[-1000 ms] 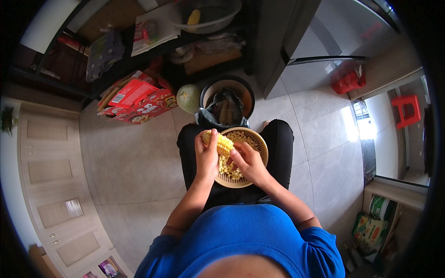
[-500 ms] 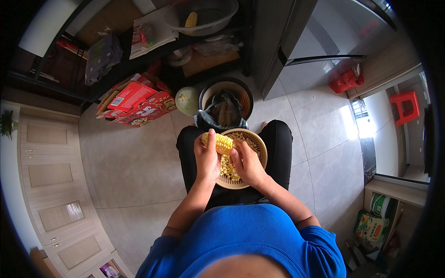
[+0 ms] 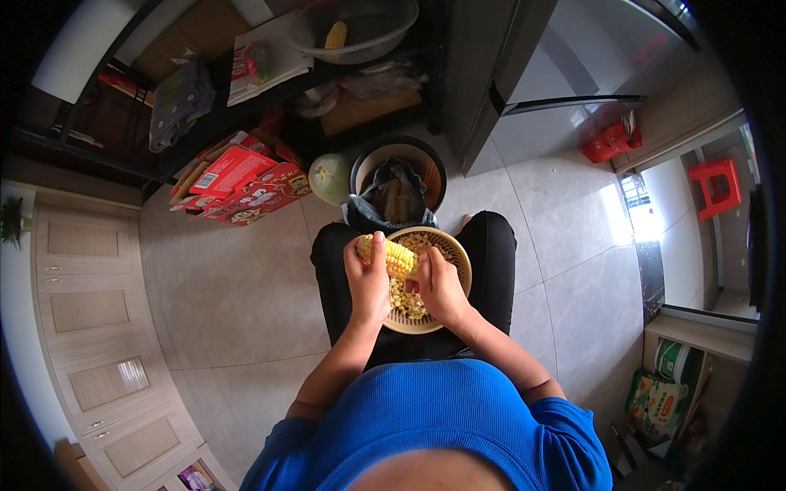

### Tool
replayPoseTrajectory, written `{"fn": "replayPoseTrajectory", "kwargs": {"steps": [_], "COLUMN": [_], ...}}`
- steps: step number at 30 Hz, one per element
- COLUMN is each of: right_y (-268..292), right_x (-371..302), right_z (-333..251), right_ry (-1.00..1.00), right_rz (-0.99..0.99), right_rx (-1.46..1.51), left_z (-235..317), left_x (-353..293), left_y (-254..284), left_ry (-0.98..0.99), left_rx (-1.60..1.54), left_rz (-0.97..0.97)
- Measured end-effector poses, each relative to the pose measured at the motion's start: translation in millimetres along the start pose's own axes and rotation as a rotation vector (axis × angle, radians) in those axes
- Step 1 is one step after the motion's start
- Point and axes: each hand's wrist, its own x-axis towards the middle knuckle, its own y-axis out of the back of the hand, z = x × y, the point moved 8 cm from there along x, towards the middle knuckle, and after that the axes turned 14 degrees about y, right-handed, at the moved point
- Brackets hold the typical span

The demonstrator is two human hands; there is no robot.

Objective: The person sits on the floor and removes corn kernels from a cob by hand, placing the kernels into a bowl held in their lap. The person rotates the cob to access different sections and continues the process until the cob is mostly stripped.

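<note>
A yellow corn cob (image 3: pixel 396 259) is held over a tan woven-look basket (image 3: pixel 464 270) on my lap. My left hand (image 3: pixel 368 274) wraps round its left end, thumb along the top. At the cob's right end, my right hand (image 3: pixel 438 282) has its thumb against the kernels and its fingers curled beneath, partly hidden. Loose corn kernels (image 3: pixel 407 303) lie in the basket below both hands.
Just beyond the basket stands a bin (image 3: pixel 442 172) lined with a dark bag, husk-like scraps inside. Beside it are a pale green melon (image 3: pixel 329 178) and a red carton (image 3: pixel 254 184). A clear bowl (image 3: pixel 385 41) with another cob (image 3: pixel 336 34) sits on the shelf.
My right thumb has lifted and shifted slightly right along the cob, and the right fingers are curled more underneath. The left hand keeps its hold, with the cob tilted a little differently.
</note>
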Motion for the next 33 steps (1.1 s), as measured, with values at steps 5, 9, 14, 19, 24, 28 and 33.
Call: {"fn": "replayPoseTrajectory", "kwargs": {"steps": [5,9,14,19,24,28,33], "right_y": [9.0,1.3,-4.6,12.6,5.4,-0.3,7.7], "right_x": [0.9,1.7,-3.6,-4.5,-7.6,-3.8,3.2], "right_z": [-7.4,-4.2,13.6,8.5,34.2,7.3,4.8], "right_ry": [0.151,0.136,0.090,0.148,0.133,0.051,-0.021], "right_rz": [0.103,0.083,0.063,0.173,-0.099,-0.029,0.049], "right_rx": [0.045,0.175,0.319,0.072,-0.091,0.622,0.766], "left_z": [1.7,6.2,4.0,5.0,7.2,-6.7,2.3], "left_x": [2.0,-0.4,2.3,5.7,6.9,19.5,-6.7], "left_y": [-4.9,-5.8,2.0,6.7,1.9,12.8,-11.0], "left_ry": [0.032,-0.016,-0.013,-0.025,0.179,0.180,0.204], "left_rx": [-0.082,0.002,-0.049,-0.027,-0.109,-0.067,0.245], "left_rz": [-0.090,-0.113,-0.038,-0.024,-0.048,-0.087,-0.315]}}
